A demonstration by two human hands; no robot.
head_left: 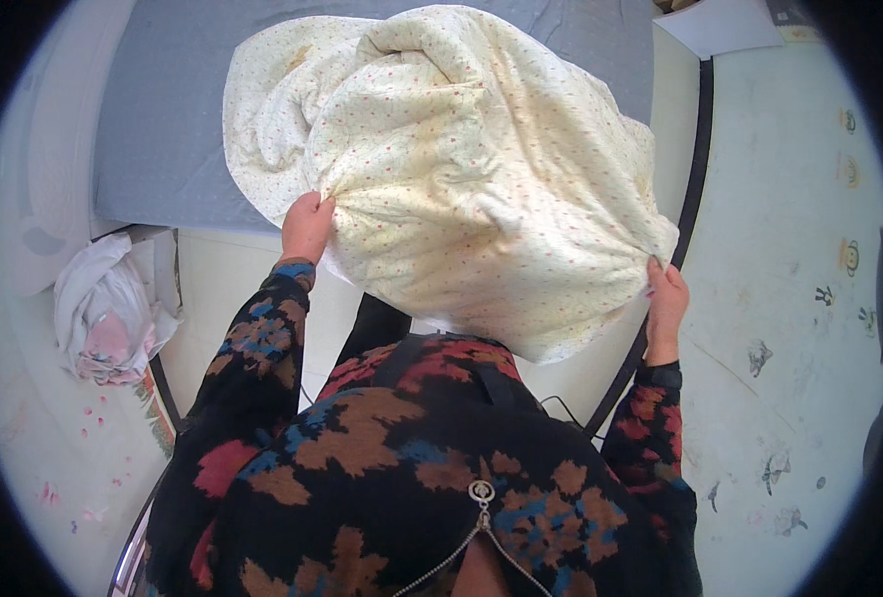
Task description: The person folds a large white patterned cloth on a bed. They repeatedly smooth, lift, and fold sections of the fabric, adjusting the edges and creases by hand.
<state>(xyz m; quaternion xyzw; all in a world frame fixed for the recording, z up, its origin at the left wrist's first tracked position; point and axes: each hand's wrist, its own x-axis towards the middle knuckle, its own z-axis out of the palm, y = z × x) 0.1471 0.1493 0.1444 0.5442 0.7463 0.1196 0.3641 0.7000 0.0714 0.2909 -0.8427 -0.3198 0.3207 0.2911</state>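
A cream quilt with small reddish dots hangs between my hands, its far part bunched on a grey-covered bed. My left hand is closed on the quilt's near left part, gathering the fabric into creases. At the right, my right hand pinches the quilt's edge, and folds fan out from the fingers. The near edge of the quilt droops in front of my body, above the floor. Whether it is a quilt or only its cover with filling inside, I cannot tell exactly.
At the left, a white plastic bag with something pink in it sits beside the bed's near corner. Pale walls with small pictures and marks rise on the right, with a black strip along their base.
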